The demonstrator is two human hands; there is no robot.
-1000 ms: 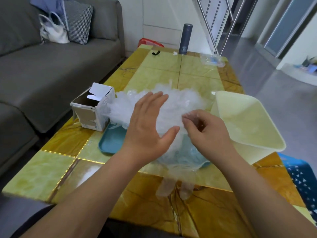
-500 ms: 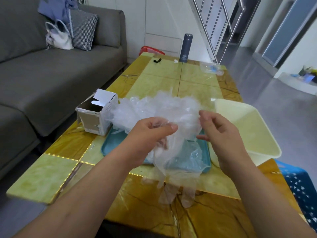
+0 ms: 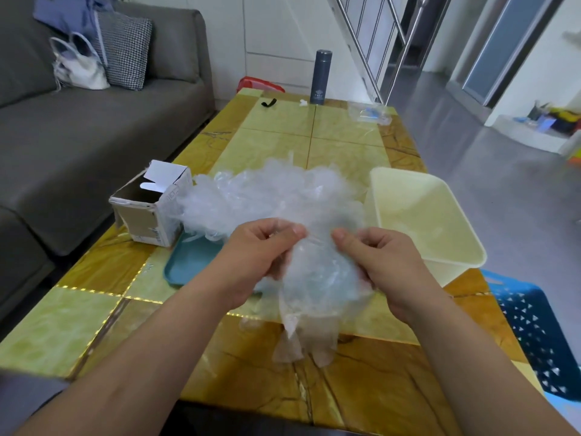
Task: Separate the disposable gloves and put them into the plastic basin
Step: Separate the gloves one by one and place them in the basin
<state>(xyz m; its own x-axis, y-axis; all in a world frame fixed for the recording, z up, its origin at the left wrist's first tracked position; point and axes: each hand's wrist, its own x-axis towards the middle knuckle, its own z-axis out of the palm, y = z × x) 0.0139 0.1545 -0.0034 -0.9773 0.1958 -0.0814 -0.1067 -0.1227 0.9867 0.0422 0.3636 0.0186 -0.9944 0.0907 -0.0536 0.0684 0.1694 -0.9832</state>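
Note:
A heap of clear disposable gloves (image 3: 270,193) lies on a teal tray (image 3: 188,265) in the middle of the table. My left hand (image 3: 257,256) and my right hand (image 3: 380,259) each pinch the cuff of a clear glove (image 3: 317,284) held up in front of the heap. Its fingers hang down toward the table's near side. The pale yellow plastic basin (image 3: 440,240) stands to the right of the heap, beside my right hand, with nothing visible inside.
An open cardboard box (image 3: 151,212) sits left of the heap. A dark flask (image 3: 320,77) and a clear packet (image 3: 371,113) stand at the table's far end. A grey sofa (image 3: 78,136) runs along the left, a blue stool (image 3: 540,335) at the right.
Both hands have lifted one glove off the heap and drawn it toward me. They now hold its cuff side by side; before, the left hand was flat over the heap.

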